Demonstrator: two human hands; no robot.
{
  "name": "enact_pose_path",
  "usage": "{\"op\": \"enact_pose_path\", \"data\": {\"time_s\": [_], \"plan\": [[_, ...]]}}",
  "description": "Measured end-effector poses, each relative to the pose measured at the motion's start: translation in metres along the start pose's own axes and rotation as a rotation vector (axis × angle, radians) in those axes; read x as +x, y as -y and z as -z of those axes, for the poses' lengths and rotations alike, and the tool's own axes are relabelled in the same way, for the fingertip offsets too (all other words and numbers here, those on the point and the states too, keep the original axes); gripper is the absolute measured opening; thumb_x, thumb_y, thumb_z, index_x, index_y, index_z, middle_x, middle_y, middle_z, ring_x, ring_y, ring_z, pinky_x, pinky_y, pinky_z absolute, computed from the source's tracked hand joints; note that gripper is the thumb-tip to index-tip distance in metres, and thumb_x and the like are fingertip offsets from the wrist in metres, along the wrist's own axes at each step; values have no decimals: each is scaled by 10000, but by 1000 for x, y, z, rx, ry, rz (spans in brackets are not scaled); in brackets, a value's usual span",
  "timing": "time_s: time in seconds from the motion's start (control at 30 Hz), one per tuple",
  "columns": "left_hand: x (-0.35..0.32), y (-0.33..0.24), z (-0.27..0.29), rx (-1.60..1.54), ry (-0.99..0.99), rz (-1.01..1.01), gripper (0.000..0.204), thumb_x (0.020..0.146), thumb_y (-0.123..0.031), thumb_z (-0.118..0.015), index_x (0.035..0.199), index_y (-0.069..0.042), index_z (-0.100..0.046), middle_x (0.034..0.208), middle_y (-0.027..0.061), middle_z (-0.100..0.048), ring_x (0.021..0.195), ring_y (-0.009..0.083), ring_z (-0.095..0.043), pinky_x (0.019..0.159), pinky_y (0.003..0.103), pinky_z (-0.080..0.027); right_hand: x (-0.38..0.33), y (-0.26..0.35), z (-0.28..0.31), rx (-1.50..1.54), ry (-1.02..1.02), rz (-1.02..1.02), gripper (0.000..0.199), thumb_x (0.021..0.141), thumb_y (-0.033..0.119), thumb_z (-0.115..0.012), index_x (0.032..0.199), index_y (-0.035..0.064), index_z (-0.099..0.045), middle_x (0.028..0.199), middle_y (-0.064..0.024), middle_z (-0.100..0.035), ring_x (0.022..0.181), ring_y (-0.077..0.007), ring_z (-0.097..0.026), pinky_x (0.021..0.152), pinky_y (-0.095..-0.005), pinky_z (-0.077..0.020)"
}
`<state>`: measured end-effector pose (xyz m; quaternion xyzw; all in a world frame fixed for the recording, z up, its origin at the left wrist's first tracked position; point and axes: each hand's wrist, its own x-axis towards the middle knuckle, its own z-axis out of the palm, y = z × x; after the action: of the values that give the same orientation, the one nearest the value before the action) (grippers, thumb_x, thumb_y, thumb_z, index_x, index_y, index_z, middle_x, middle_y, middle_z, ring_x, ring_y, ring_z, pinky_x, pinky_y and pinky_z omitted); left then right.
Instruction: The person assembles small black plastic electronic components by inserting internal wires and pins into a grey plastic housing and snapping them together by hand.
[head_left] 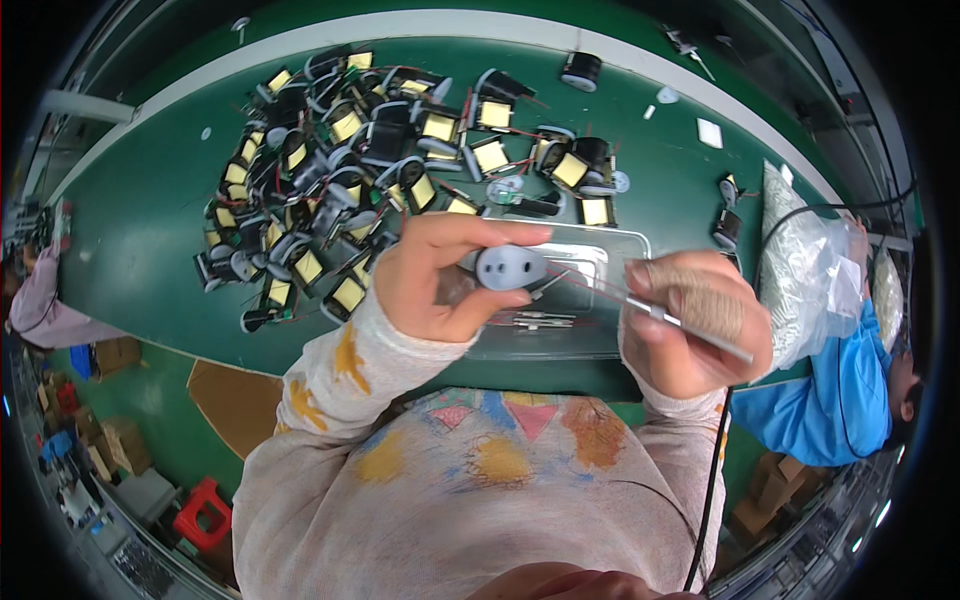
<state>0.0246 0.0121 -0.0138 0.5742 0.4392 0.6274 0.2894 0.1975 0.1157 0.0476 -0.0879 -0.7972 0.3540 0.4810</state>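
Your left hand pinches the grey oval part between thumb and forefinger, holed face toward you. The part sits at the fingertips, above the clear tray along the near edge of the surface. Your right hand grips the slim metal tool, pointed toward the part.

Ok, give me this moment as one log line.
left hand: holds grey oval part; right hand: holds slim metal tool; between hands: clear tray; beyond: pile of black parts on green table
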Motion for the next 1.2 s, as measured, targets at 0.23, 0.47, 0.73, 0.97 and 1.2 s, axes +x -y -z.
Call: {"op": "enact_pose_path", "data": {"time_s": [0.23, 0.47, 0.73, 0.97, 1.2], "plan": [[2, -1, 7, 169, -12, -119, 468, 679, 48, -736, 1048, -43, -464, 1057, 102, -661, 861, 176, -627, 783, 296, -456, 5, 11, 0, -52, 185, -11, 278, 579, -6, -783, 842, -26, -696, 814, -120, -684, 737, -227, -665, 616, -279, -543], [1, 0, 10, 273, 71, -146, 445, 760, -75, -717, 1085, -99, -414, 1006, 155, -661, 925, 263, -640, 855, 377, -387, 4, 6, -2, -26, 173, -6, 285, 574, -2, -791, 840, -28, -694, 804, -131, -682, 703, -231, -663, 601, -273, -535], [3, -3, 10, 335, 151, -126, 489, 741, -69, -729, 1093, -106, -392, 1006, 154, -661, 925, 264, -636, 866, 384, -370, 5, 6, 0, -67, 205, 57, 293, 571, 18, -789, 842, -38, -692, 792, -137, -677, 669, -218, -655, 584, -266, -535], [1, 0, 7, 316, 36, -174, 461, 724, -64, -732, 1063, -116, -424, 1021, 91, -667, 927, 222, -637, 845, 355, -367, 6, 5, 0, -49, 226, 106, 239, 566, 9, -760, 758, -50, -630, 731, -183, -662, 650, -276, -647, 566, -328, -512], [2, -3, 8, 366, 99, -181, 501, 728, -27, -723, 1078, -100, -371, 1001, 157, -660, 918, 254, -637, 843, 390, -369, 4, 4, 0, -64, 205, 28, 246, 558, -10, -753, 761, -56, -623, 733, -184, -665, 630, -267, -635, 560, -319, -507]]}}
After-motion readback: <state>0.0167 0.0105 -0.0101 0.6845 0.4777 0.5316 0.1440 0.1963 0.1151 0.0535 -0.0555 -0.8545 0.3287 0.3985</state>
